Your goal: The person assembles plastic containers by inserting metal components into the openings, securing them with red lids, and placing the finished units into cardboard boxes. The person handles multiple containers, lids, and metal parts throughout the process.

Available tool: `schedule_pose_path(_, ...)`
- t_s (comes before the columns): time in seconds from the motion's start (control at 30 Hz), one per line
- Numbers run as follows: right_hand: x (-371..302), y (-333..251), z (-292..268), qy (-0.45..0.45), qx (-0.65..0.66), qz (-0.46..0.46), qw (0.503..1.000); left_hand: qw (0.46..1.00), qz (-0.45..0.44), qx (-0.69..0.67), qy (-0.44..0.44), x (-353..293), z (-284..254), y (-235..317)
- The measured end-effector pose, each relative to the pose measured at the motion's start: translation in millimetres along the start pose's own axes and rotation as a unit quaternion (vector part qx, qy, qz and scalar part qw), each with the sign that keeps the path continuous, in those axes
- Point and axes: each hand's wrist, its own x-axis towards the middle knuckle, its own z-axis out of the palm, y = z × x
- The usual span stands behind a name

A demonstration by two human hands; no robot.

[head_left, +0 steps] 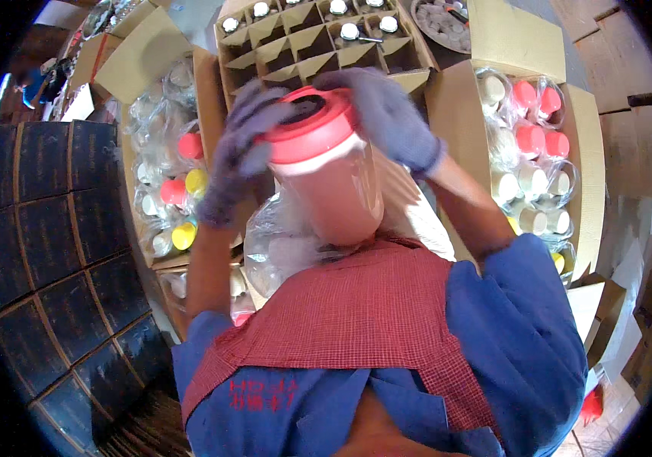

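A large clear plastic jar (pixel 333 194) with a red screw lid (pixel 312 133) is tilted in front of my chest, its base close to the apron. The lid's top has a dark round centre. My right hand (pixel 391 114), in a grey knit glove, is closed over the lid's far right edge. On the other side my left hand (pixel 241 148), gloved alike and slightly blurred, has its bent fingers against the lid's left edge. A clear plastic bag (pixel 276 247) lies below the jar, partly hidden by it.
Beyond the hands stands a divided carton (pixel 314 47) with several white-capped bottles. Open cartons of bagged jars stand left (pixel 129 152) and right (pixel 589 183). A round tray (pixel 442 23) of small clear pieces is at the back. Dark stacked boxes (pixel 52 228) line the left side.
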Motion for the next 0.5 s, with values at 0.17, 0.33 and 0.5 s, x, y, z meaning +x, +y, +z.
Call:
schedule_pose_path(0.17, 7.2, 34.7, 11.3, 0.009, 0.239, 0.108, 0.965, 0.998, -0.055, -0.002, -0.034, 28.4, -14.3, 0.1)
schedule_pose_path(0.33, -0.8, 21.4, 11.8, -0.101, 0.268, -0.106, 0.952, 0.943, 0.020, 0.122, -0.310, 63.4, -32.2, 38.9)
schedule_pose_path(0.5, -3.6, -4.7, 26.0, -0.020, 0.295, 0.140, 0.945, 0.919, -0.055, 0.203, -0.334, 58.9, -17.7, 25.3)
